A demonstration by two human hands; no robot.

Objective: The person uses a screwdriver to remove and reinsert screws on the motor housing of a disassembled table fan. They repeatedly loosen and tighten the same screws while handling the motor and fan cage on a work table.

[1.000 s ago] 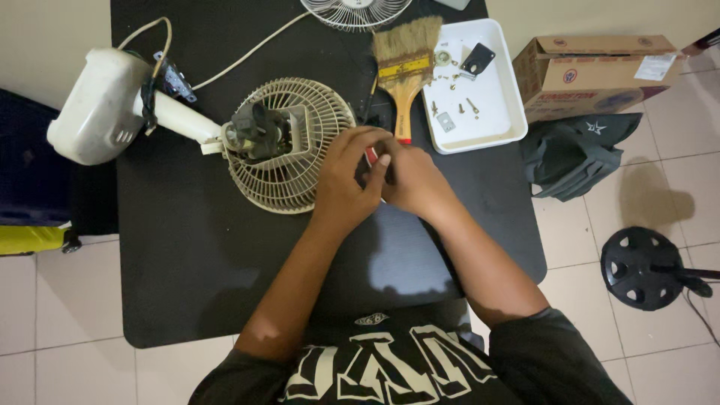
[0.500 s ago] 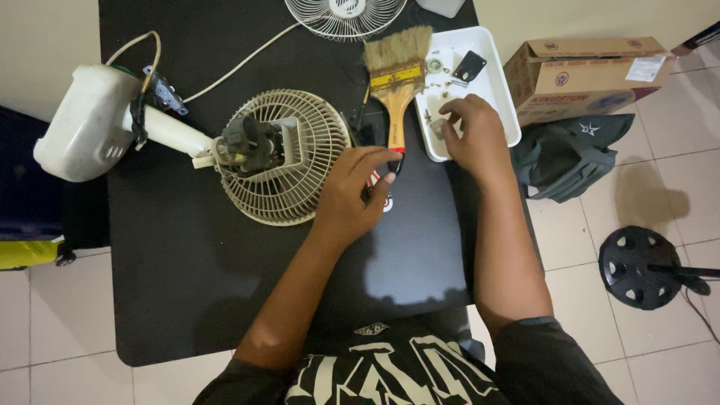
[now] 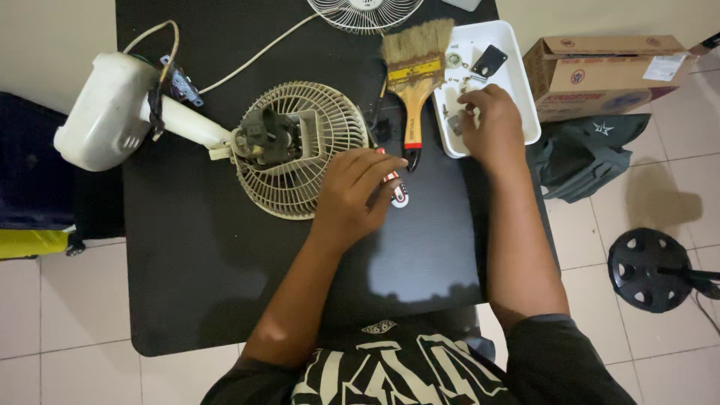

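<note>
Below, a black bench (image 3: 187, 285) carrying everything, largest first: a cream fan base (image 3: 105, 112) lying on its side at the left, its neck running to a round beige fan grille (image 3: 300, 150) with the bare motor (image 3: 262, 139) at its centre. Farther back, part of a second wire grille (image 3: 364, 11). Next, a white rectangular tray (image 3: 517, 82) at the right back edge, holding a small black plate (image 3: 489, 60), a round washer-like piece (image 3: 453, 58) and a few small screws, too small to tell apart. Just left of the tray, a paintbrush (image 3: 414, 82) with a red-and-black handle. Over the tray's near end, right hand (image 3: 491, 124), fingers curled down among the small parts; grip hidden, cannot tell. Beside the grille's right edge, left hand (image 3: 352, 191), loosely closed on a red-and-white screwdriver (image 3: 396, 189).
</note>
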